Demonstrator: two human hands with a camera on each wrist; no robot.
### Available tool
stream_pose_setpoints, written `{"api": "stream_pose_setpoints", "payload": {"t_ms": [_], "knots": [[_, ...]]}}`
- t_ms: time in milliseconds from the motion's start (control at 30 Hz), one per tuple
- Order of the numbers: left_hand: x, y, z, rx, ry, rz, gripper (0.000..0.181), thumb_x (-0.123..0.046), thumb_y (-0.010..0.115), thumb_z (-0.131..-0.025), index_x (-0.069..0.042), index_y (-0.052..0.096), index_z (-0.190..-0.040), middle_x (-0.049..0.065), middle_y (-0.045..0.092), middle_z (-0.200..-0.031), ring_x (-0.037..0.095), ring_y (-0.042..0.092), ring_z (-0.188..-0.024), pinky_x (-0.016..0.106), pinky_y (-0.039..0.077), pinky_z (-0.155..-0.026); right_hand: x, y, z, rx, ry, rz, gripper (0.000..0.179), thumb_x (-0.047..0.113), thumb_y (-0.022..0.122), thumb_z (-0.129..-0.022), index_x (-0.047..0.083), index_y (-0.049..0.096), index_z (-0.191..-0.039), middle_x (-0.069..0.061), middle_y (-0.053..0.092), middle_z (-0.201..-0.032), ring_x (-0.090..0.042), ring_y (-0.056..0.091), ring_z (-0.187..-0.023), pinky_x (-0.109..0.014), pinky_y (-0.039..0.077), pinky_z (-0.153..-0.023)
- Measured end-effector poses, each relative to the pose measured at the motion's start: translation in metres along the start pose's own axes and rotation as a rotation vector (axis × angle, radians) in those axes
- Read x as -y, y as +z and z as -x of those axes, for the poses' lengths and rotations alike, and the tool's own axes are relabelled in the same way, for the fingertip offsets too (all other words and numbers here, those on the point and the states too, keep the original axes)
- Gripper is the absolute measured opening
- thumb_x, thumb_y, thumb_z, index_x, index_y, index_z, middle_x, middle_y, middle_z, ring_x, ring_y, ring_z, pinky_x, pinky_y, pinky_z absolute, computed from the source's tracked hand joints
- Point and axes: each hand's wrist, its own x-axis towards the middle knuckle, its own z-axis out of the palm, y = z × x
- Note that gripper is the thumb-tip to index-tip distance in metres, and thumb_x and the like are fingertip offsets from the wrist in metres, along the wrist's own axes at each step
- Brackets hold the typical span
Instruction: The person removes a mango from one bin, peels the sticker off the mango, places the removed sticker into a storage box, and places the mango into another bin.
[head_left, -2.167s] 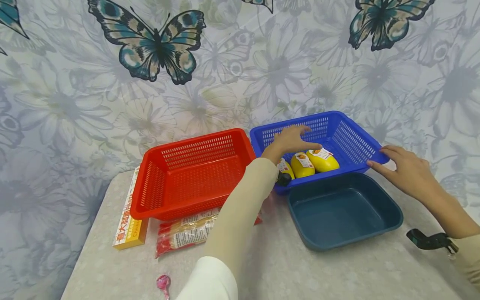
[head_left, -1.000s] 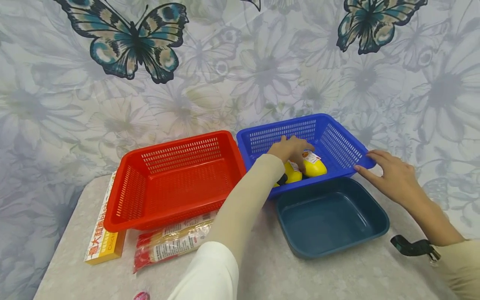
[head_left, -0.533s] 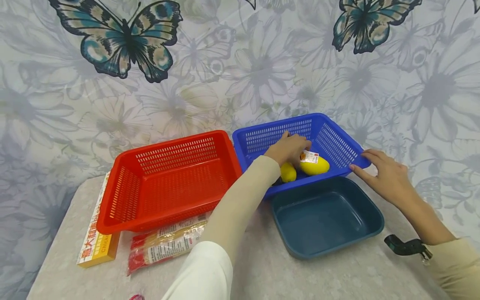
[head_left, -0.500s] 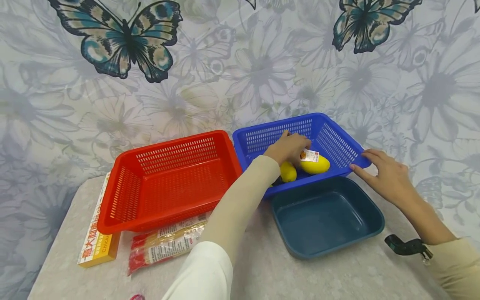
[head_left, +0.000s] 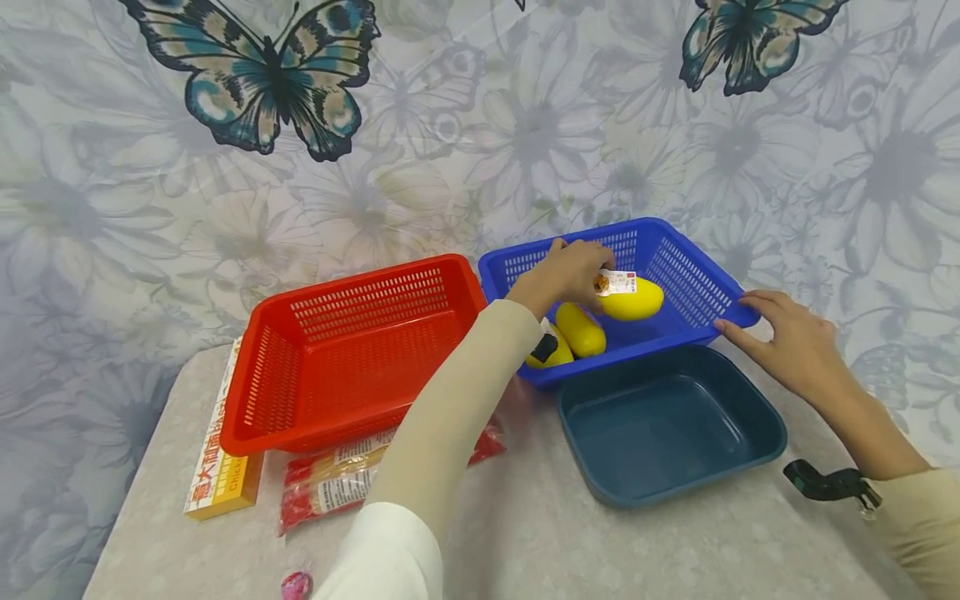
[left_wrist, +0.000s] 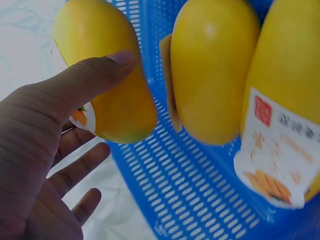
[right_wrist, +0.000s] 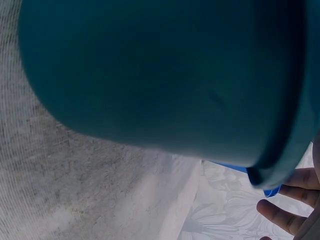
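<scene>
My left hand grips a yellow mango with a white label and holds it raised over the blue basket. In the left wrist view the thumb presses along the held mango, while the lower fingers extend behind it. Two other mangoes, one in the middle and one at the left, lie in the basket; the black wrist camera partly covers the left one. My right hand pinches the basket's right corner between thumb and fingers. Its fingers show at the right wrist view's edge.
A dark teal basin stands right in front of the blue basket. At left is a red basket, with a red-ended pasta packet and a yellow-white box partly under it. A pink lollipop lies near the front.
My left hand has come down from above the mangoes, taken hold of the right-hand one and lifted it. The right hand keeps its place at the basket corner. The head view has shifted slightly.
</scene>
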Motion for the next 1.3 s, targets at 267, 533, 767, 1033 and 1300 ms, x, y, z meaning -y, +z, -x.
{"api": "stream_pose_setpoints", "payload": {"t_ms": [267, 533, 767, 1033, 1300], "knots": [[0.0, -0.021, 0.034, -0.008, 0.04, -0.001, 0.068, -0.046, 0.084, -0.078, -0.023, 0.055, -0.135, -0.008, 0.056, -0.129, 0.016, 0.047, -0.12, 0.048, 0.026, -0.111, -0.001, 0.001, 0.0, 0.004, -0.001, -0.017, 0.066, 0.048, 0.06, -0.097, -0.006, 0.054, -0.133, -0.03, 0.043, -0.142, -0.056, 0.04, -0.125, -0.079, 0.024, -0.09], [0.001, -0.028, 0.075, -0.062, 0.083, 0.05, 0.065, -0.048, 0.084, -0.078, -0.024, 0.056, -0.132, -0.01, 0.057, -0.123, 0.014, 0.047, -0.118, 0.05, 0.026, -0.111, -0.001, 0.001, 0.002, -0.01, -0.001, -0.035, 0.063, 0.047, 0.059, -0.098, -0.007, 0.053, -0.132, -0.032, 0.041, -0.142, -0.055, 0.038, -0.126, -0.082, 0.022, -0.09], [0.006, -0.027, 0.108, -0.069, 0.078, 0.086, 0.065, -0.046, 0.083, -0.079, -0.024, 0.057, -0.134, -0.01, 0.058, -0.128, 0.014, 0.047, -0.123, 0.048, 0.028, -0.109, -0.002, 0.003, 0.0, 0.004, -0.011, -0.061, 0.063, 0.046, 0.057, -0.1, -0.008, 0.051, -0.133, -0.032, 0.039, -0.143, -0.055, 0.036, -0.129, -0.082, 0.021, -0.089], [0.003, -0.03, 0.135, -0.085, 0.09, 0.128, 0.065, -0.048, 0.082, -0.08, -0.023, 0.056, -0.135, -0.01, 0.058, -0.13, 0.01, 0.047, -0.121, 0.041, 0.03, -0.101, -0.005, 0.008, 0.01, 0.017, 0.009, -0.084, 0.062, 0.045, 0.056, -0.1, -0.008, 0.051, -0.132, -0.033, 0.038, -0.143, -0.055, 0.035, -0.128, -0.081, 0.022, -0.088], [0.003, -0.033, 0.17, -0.139, 0.083, 0.12, 0.062, -0.047, 0.081, -0.081, -0.025, 0.057, -0.134, -0.013, 0.058, -0.127, 0.008, 0.047, -0.119, 0.039, 0.032, -0.101, -0.002, 0.006, 0.002, 0.019, 0.003, -0.064, 0.065, 0.047, 0.053, -0.101, -0.009, 0.048, -0.133, -0.034, 0.035, -0.145, -0.056, 0.029, -0.133, -0.086, 0.016, -0.091]]}}
